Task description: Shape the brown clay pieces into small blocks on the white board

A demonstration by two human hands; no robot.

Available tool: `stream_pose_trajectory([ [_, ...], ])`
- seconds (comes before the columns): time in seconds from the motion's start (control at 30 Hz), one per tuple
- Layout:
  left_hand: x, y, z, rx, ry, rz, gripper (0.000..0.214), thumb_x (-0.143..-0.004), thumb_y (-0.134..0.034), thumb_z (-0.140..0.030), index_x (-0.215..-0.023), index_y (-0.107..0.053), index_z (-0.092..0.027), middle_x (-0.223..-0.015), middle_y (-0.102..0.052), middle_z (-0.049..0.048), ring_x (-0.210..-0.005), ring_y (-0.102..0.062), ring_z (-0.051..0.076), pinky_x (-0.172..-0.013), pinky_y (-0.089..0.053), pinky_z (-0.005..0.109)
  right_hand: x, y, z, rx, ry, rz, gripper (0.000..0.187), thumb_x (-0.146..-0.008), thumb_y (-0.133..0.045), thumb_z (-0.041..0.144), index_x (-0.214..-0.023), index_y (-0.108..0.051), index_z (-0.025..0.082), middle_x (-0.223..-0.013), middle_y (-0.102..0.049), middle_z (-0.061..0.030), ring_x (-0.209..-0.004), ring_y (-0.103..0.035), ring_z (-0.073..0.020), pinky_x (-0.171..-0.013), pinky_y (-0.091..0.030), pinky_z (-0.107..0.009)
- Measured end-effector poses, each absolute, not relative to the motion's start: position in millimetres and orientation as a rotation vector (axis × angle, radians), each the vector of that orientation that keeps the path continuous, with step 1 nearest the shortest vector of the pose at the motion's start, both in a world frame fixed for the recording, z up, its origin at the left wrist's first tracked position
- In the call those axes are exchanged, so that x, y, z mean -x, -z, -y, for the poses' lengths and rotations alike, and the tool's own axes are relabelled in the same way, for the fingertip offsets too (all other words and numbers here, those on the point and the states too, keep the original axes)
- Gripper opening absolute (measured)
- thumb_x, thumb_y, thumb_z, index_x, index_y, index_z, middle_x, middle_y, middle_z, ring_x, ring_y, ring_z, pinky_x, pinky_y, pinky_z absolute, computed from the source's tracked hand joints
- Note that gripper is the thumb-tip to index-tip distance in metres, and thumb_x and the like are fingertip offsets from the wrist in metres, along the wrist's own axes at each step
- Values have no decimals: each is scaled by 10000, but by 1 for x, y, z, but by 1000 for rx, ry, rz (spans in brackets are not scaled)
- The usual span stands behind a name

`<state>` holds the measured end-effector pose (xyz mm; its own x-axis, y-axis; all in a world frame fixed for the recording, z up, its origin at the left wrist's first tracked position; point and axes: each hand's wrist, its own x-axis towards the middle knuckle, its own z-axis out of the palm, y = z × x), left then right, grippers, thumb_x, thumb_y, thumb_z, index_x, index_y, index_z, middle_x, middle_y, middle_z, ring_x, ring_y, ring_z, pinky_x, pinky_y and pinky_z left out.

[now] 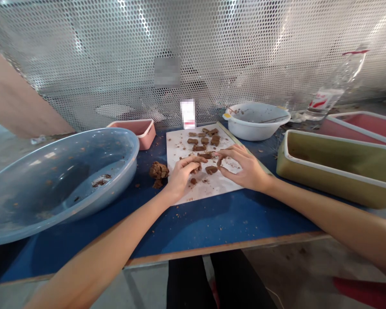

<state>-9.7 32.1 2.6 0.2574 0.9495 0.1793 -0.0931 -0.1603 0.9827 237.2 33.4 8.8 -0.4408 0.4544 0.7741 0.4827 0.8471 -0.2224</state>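
Note:
Over a white sheet (180,146) on the table, my left hand (184,172) has its fingers stretched out and thumb a little apart, beside crumbly brown clay; its fingertips partly cover some of it. My right hand (242,166) is curved in a pinch, with a small brown clay piece (219,162) between thumb and fingers. Between the hands lies a flat clay piece (211,170). A longer clay strip (205,155) is just beyond the fingertips. Several shaped clay pieces (204,140) sit farther back on the sheet. A rough clay lump (158,170) rests left of the sheet.
A large blue basin (133,148) stands on the left, with a pink tub (148,134) behind it. At the right are a white basin (251,132), a green trough (324,176), a pink trough (334,124) and a clear bottle (336,88). Perforated metal (116,64) rises behind the blue table (212,223).

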Motion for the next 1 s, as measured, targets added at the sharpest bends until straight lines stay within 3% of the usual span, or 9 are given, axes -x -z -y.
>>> stream_pose_trajectory([
  [0.17,10,-1,-33,-1405,-1167,-860,200,-868,-656,-235,-933,-843,-206,-903,-686,47,-802,-511,179,-752,-384,325,-238,-8,-35,634,-3,2084,254,-1014,-724,236,-1262,-723,288,-1147,-765,-63,-1069,-714,-266,-979,-561,-495],
  [0.33,11,-1,-34,-1411,-1169,-890,202,-862,-653,-240,-928,-841,-207,-892,-695,51,-797,-517,183,-743,-403,327,-237,-5,-37,623,-48,2067,229,-1038,-696,236,-1260,-730,281,-1282,-720,-98,-1242,-689,-282,-1085,-564,-511],
  [0.6,11,-1,-33,-1423,-1179,-906,214,-828,-643,-210,-923,-836,-213,-959,-727,61,-819,-542,192,-753,-440,336,-238,-7,-39,712,-123,2062,150,-1082,-587,240,-1198,-675,277,-1270,-735,-97,-1250,-685,-270,-1111,-557,-517],
  [0.77,11,-4,-31,-1481,-1162,-948,213,-848,-636,-236,-929,-831,-209,-966,-730,62,-831,-548,201,-786,-442,344,-238,-4,-39,819,-173,2117,89,-1062,-653,344,-1106,-672,269,-1095,-779,-54,-1072,-722,-258,-1007,-572,-477],
  [0.9,10,-10,-27,-1534,-1154,-984,213,-844,-630,-245,-910,-827,-204,-949,-734,64,-854,-563,214,-804,-448,345,-240,-5,-38,819,-141,2141,207,-1033,-705,433,-952,-660,248,-916,-751,-38,-924,-706,-234,-897,-572,-409],
  [1.0,9,-13,-26,-1527,-1152,-993,216,-831,-630,-248,-906,-827,-199,-937,-733,66,-838,-554,210,-774,-440,336,-243,-8,-38,802,-126,2182,269,-1081,-618,423,-886,-629,238,-852,-713,-36,-844,-683,-212,-794,-552,-359],
])
